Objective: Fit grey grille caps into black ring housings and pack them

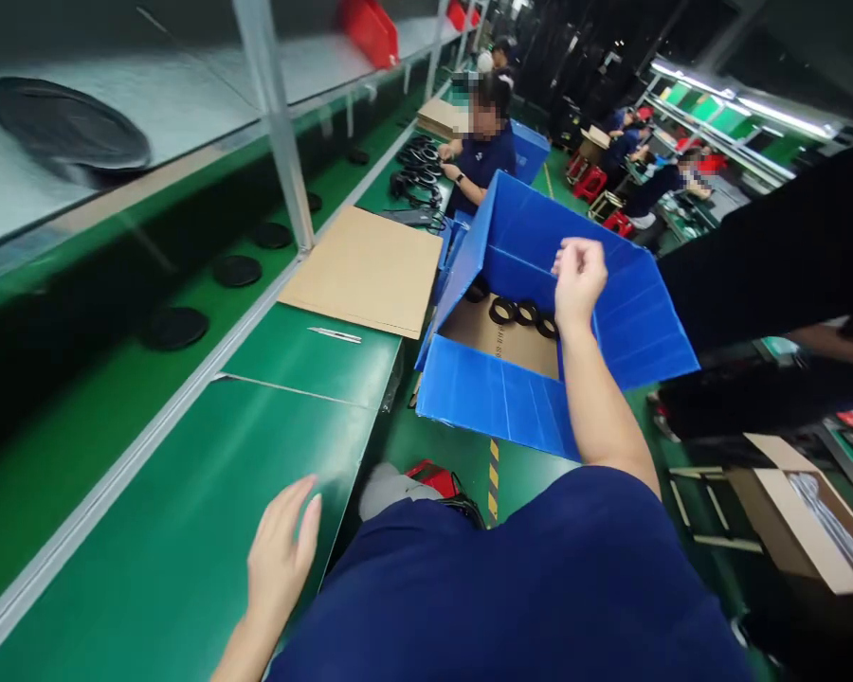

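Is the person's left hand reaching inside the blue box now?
No, the left hand is over the green table, apart from the blue box.

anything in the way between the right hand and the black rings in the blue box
Nothing visible: the blue box is open on top, the right hand appears above it, and black rings show on the cardboard inside.

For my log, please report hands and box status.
Left hand open over green worktop. Right hand curled over blue box, palm hidden. Black rings inside; forearm partly blocks view.
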Motion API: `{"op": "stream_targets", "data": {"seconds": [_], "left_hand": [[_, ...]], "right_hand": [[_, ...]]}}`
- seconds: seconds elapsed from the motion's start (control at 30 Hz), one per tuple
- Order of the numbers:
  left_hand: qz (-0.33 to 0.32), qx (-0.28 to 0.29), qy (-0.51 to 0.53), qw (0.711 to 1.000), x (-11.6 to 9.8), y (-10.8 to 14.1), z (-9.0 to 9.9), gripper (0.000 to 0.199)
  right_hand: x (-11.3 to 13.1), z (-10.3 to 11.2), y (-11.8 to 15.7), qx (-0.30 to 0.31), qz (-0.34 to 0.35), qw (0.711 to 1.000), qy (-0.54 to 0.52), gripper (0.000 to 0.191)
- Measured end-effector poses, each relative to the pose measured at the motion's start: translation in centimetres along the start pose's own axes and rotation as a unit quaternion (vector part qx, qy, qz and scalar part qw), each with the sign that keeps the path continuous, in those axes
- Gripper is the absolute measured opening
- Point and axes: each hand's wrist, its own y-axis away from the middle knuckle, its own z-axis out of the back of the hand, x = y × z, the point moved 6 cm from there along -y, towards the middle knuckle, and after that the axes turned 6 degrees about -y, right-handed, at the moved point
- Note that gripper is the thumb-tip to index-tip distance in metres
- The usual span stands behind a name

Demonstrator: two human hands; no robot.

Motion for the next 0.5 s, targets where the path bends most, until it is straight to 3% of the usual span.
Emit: {"op": "stream_targets", "data": {"seconds": [0.07,0.13,0.2,0.27,0.37,0.43,0.5], "left_hand": [[-0.128,0.054,0.05,0.989,-3.8,-5.7,-1.9,0.037],[-0.246,0.124,0.07,0.959,-8.1,-10.4,-4.6,0.042],[-0.342,0.195,0.059,0.917,-11.7,-13.1,-8.2,0.044],[-0.394,0.246,0.025,0.885,-13.4,-14.2,-12.8,0.053],[-0.398,0.276,-0.037,0.874,-11.9,-14.0,-20.2,0.081],[-0.395,0.281,-0.063,0.872,-9.4,-13.4,-24.5,0.087],[-0.396,0.291,-0.078,0.868,-6.8,-13.0,-27.7,0.088]], "right_hand": [[-5.8,-1.8,4.2,0.058,-0.122,0.991,0.012,0.062],[-8.6,-5.4,8.8,0.146,-0.208,0.967,0.004,0.074],[-10.1,-9.0,12.5,0.224,-0.265,0.938,-0.011,0.096],[-11.5,-11.7,14.4,0.271,-0.295,0.916,-0.028,0.113],[-14.6,-13.8,13.3,0.31,-0.312,0.896,-0.062,0.115],[-17.8,-14.3,10.5,0.302,-0.329,0.891,-0.077,0.085],[-21.9,-14.2,6.7,0.253,-0.369,0.892,-0.061,0.055]]}}
